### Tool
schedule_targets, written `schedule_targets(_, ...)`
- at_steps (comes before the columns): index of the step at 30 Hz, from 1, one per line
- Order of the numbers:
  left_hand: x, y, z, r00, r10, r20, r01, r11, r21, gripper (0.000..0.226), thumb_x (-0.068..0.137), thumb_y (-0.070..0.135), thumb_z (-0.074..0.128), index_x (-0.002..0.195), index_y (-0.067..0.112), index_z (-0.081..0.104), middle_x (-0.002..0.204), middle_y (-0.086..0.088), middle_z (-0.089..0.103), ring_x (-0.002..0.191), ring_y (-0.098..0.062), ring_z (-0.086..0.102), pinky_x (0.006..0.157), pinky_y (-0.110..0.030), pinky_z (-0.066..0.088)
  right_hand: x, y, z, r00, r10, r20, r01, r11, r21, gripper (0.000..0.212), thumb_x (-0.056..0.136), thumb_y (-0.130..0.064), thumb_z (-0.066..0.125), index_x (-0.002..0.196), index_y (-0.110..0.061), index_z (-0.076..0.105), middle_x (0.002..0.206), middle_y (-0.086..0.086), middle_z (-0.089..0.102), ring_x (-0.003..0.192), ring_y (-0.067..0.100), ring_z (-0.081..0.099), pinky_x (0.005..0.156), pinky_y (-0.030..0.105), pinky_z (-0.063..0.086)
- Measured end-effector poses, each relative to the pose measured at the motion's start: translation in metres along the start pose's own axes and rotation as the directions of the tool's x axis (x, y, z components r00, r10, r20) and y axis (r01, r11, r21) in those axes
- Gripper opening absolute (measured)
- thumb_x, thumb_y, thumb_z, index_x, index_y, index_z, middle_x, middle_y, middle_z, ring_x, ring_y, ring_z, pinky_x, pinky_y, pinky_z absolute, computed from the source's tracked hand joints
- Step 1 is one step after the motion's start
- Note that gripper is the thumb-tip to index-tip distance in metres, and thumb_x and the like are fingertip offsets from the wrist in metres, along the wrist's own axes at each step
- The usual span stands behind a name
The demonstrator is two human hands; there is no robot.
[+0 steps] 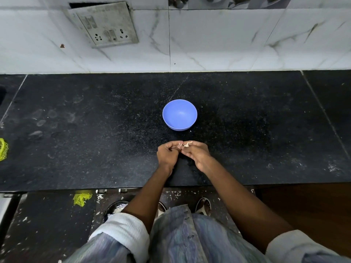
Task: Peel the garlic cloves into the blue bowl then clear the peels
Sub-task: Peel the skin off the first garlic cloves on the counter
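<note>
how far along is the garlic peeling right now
Early. Nothing looks done: the blue bowl appears empty. In hand: the left hand and right hand pinch a garlic clove, papery peel lifting off. Left: dropping cloves in, clearing peels.

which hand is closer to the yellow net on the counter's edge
Left. The left hand is nearer the yellow net at far left; the right hand sits just beyond it.

I see a pale blue-grey streaked button-front shirt, rolled white-lined sleeves, bare forearms, and sandals.
</note>
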State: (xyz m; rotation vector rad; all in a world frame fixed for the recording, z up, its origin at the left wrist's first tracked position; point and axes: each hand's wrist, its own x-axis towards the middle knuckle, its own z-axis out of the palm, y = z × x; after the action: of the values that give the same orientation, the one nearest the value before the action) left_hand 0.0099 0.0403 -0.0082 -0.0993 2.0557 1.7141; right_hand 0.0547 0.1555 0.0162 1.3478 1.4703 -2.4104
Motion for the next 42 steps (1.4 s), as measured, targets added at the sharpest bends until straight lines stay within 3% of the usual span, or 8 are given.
schedule_targets(5,0.004,-0.004,-0.003,0.997,-0.044,0.057,0.048,0.997,-0.063,0.033,0.094,-0.009,0.06,0.099,0.016,0.082,0.094,-0.008,0.081,0.089,-0.025,0.077,0.088,-0.039,0.063,0.002,0.003,0.003,0.995,-0.052,-0.088,0.045,0.996,-0.076,0.021,0.084,0.018,0.066,0.101,0.008,0.072,0.1,0.023,0.076,0.093,0.031,0.076,0.078,0.027,0.063)
schedule_targets(10,0.005,0.0,-0.008,0.985,-0.112,0.131,0.132,0.979,-0.157,0.02,0.099,-0.003,0.063,0.109,0.008,0.076,0.101,-0.016,0.079,0.089,-0.019,0.074,0.085,-0.028,0.063,0.006,0.009,0.006,0.99,-0.077,-0.119,0.061,0.989,-0.133,0.016,0.081,0.014,0.072,0.088,0.0,0.074,0.097,0.02,0.077,0.093,0.028,0.076,0.074,0.026,0.062)
schedule_targets(18,0.015,-0.005,-0.03,0.992,0.093,-0.086,-0.052,0.918,0.393,0.024,0.091,0.001,0.071,0.095,0.022,0.082,0.092,0.005,0.079,0.083,-0.011,0.071,0.085,-0.024,0.055,0.006,0.013,0.009,1.0,-0.014,0.011,0.016,0.984,-0.175,0.021,0.088,0.019,0.059,0.094,0.003,0.072,0.107,0.016,0.07,0.099,0.032,0.071,0.097,0.038,0.058)
schedule_targets(23,0.018,-0.011,-0.048,0.99,0.124,-0.063,-0.073,0.849,0.523,0.029,0.087,0.002,0.072,0.102,0.026,0.08,0.094,0.008,0.079,0.09,-0.013,0.074,0.088,-0.03,0.058,0.004,0.014,0.009,1.0,-0.007,0.023,0.011,0.983,-0.181,0.023,0.09,0.016,0.063,0.1,-0.003,0.07,0.11,0.016,0.07,0.093,0.033,0.073,0.089,0.037,0.061)
schedule_targets(28,0.015,-0.011,-0.053,0.967,0.196,-0.16,-0.1,0.877,0.47,0.03,0.088,0.017,0.082,0.117,0.021,0.078,0.108,0.004,0.078,0.1,-0.013,0.072,0.091,-0.032,0.058,0.006,0.018,0.011,0.998,-0.048,-0.03,0.042,0.983,-0.178,0.022,0.086,0.015,0.069,0.099,-0.003,0.072,0.103,0.01,0.073,0.091,0.025,0.074,0.094,0.04,0.06)
schedule_targets(32,0.006,-0.012,-0.046,0.91,0.398,-0.12,-0.307,0.838,0.451,0.02,0.086,0.017,0.085,0.105,0.021,0.08,0.104,0.006,0.075,0.09,-0.008,0.069,0.085,-0.028,0.057,0.005,0.02,0.013,1.0,-0.018,-0.004,0.018,0.995,-0.094,0.027,0.091,0.01,0.069,0.117,0.008,0.064,0.114,0.014,0.072,0.091,0.028,0.076,0.096,0.039,0.059)
schedule_targets(36,-0.003,-0.01,-0.032,0.974,0.211,0.081,-0.223,0.953,0.206,0.019,0.08,0.015,0.091,0.096,0.018,0.082,0.085,0.004,0.079,0.074,-0.008,0.073,0.075,-0.026,0.06,0.002,0.021,0.012,0.999,-0.043,0.024,0.046,0.99,-0.137,0.038,0.084,0.007,0.076,0.12,0.011,0.066,0.113,0.019,0.075,0.102,0.024,0.075,0.092,0.033,0.061)
schedule_targets(42,-0.003,-0.01,-0.029,0.983,0.182,0.021,-0.183,0.971,0.157,0.014,0.079,0.011,0.091,0.089,0.018,0.083,0.08,0.006,0.08,0.072,-0.009,0.073,0.076,-0.029,0.062,-0.003,0.018,0.006,0.995,0.023,0.099,-0.019,0.999,-0.039,0.026,0.092,0.016,0.061,0.117,0.011,0.067,0.102,0.018,0.077,0.095,0.022,0.076,0.086,0.027,0.062)
